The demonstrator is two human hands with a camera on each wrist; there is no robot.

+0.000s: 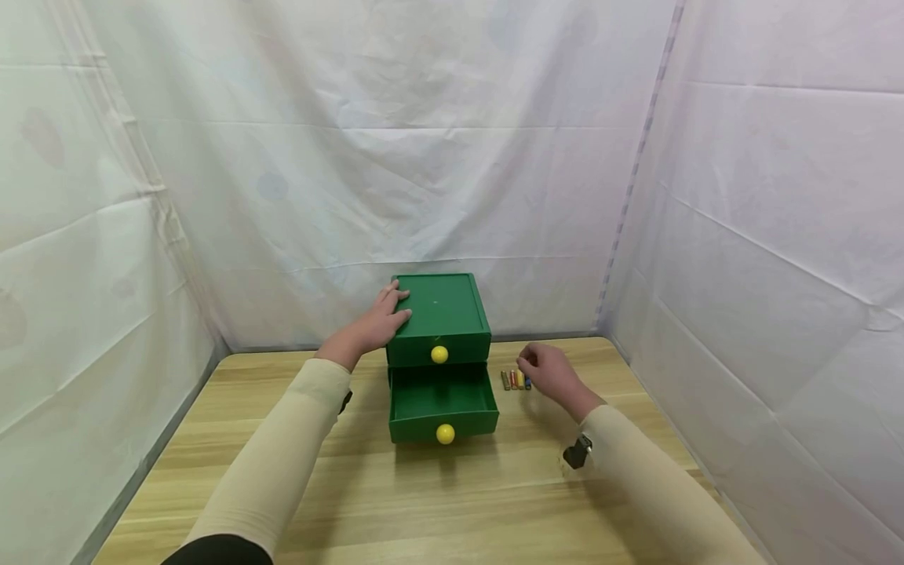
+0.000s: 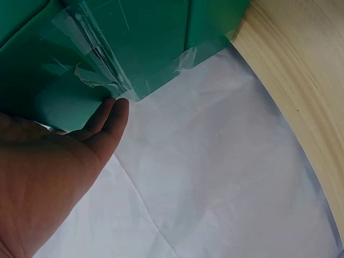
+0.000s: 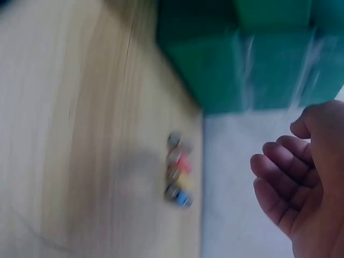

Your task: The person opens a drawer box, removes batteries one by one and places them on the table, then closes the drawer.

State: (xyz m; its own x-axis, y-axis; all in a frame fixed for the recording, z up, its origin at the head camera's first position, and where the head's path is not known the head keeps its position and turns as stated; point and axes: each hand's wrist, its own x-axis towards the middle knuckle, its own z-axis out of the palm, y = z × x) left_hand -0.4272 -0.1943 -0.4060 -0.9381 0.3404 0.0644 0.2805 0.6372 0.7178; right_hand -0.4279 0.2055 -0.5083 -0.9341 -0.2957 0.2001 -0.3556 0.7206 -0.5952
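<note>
In the head view a green cabinet (image 1: 443, 310) has its upper drawer (image 1: 410, 352) closed and its lower drawer (image 1: 418, 429) pulled out, with nothing inside. My left hand (image 1: 381, 320) rests on the cabinet's top left edge, its fingers spread over the side and top. To the right of the cabinet lies a row of several small batteries: a brown battery (image 1: 504, 380), a red battery (image 1: 513, 380), a yellow battery (image 1: 520, 380) and a blue battery (image 1: 527, 384). Just above the row hovers my right hand (image 1: 552, 373); in the right wrist view its fingers (image 3: 277, 180) curl loosely around nothing.
The wooden table (image 1: 353, 502) carries the cabinet and batteries. White cloth hangs as a back wall (image 1: 395, 180) and side walls around the table. Yellow round knobs stick out from the drawers, the lower knob (image 1: 445, 434) furthest forward. Clear tape (image 2: 99, 48) runs along the cabinet.
</note>
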